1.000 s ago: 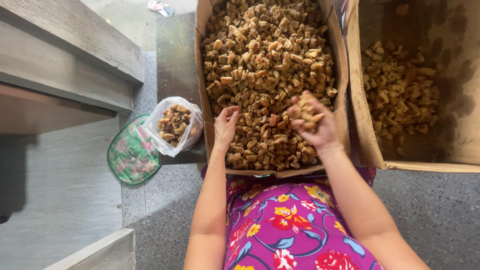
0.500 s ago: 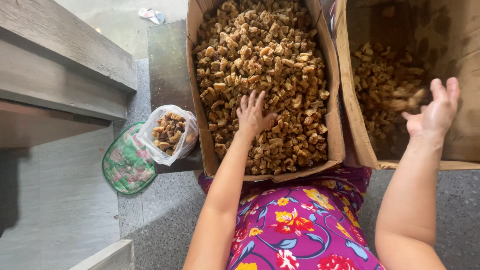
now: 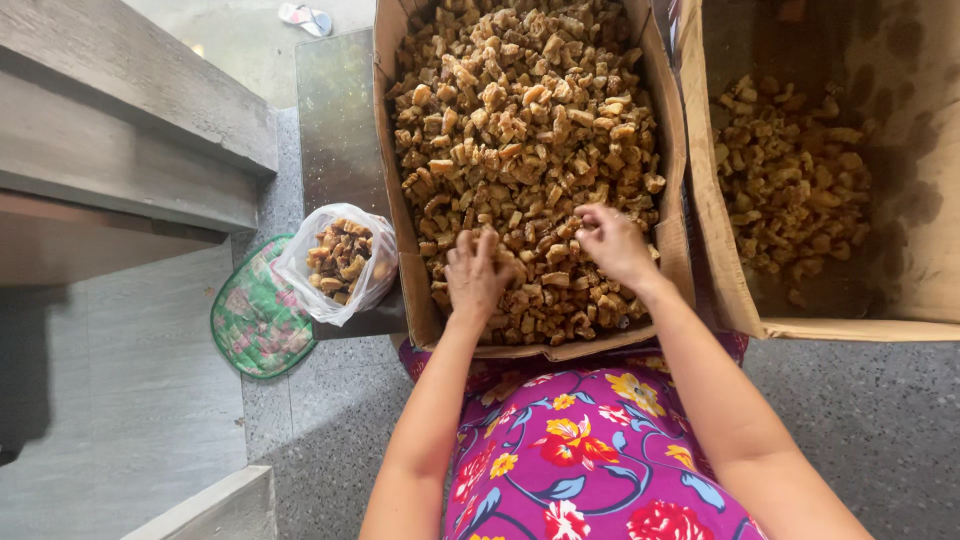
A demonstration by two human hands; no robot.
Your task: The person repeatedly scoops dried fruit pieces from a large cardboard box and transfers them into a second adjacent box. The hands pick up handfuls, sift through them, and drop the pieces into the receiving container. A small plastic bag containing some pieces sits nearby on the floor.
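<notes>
Grip of both hands is half-curled on brown chunks (image 3: 520,130) in the near carton (image 3: 392,200): left hand (image 3: 476,275) flat, right hand (image 3: 612,243) pinching, nearer the second carton (image 3: 712,215) rightward.

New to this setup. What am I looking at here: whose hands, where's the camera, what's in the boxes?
There is no machine: a person works with bare hands, and the one camera sits on their head, looking down past a flowered lap. Both the left hand and the right hand rest palm down in the brown chunks that fill the near cardboard box; whether either has closed on any is hidden. A second cardboard box, to the right, holds a thinner layer of the same chunks. On the left, a clear plastic bag with some chunks lies on a green patterned mat. The floor is grey stone.
</notes>
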